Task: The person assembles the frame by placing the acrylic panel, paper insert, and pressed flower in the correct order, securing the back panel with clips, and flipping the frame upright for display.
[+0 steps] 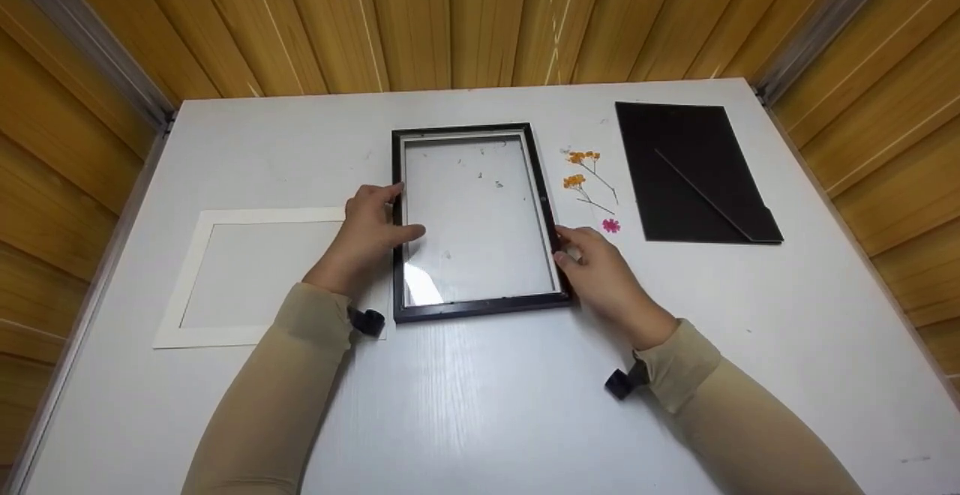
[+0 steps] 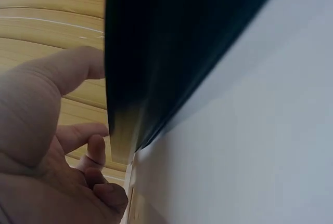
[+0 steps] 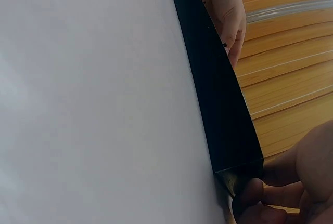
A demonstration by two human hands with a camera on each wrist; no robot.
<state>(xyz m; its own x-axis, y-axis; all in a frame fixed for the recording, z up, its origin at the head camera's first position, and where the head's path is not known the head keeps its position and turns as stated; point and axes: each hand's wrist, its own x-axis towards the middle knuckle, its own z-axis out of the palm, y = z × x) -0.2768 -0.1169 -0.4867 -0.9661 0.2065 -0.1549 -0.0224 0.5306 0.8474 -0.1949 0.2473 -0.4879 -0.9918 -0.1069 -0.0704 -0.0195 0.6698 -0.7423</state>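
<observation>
A black picture frame (image 1: pixel 487 305) with a clear pane lies in the middle of the white table. My left hand (image 1: pixel 367 229) holds its left side, the thumb over the rim and the index finger at the edge farther up. On the lower right side, my right hand (image 1: pixel 600 266) grips the frame between thumb and fingers. The left wrist view shows the dark side of the frame (image 2: pixel 151 42) beside the left fingers (image 2: pixel 80 135). In the right wrist view, the right fingers (image 3: pixel 276 193) are at the frame's near corner; their undersides are hidden.
A white mat board (image 1: pixel 176 292) lies at left, partly under the left arm. Right of the frame are orange dried flowers (image 1: pixel 575 181) on thin stems and a pink flower (image 1: pixel 611 226). A black backing board (image 1: pixel 675 180) with a stand leg lies farther right. Wood-patterned walls (image 1: pixel 480 22) enclose the table.
</observation>
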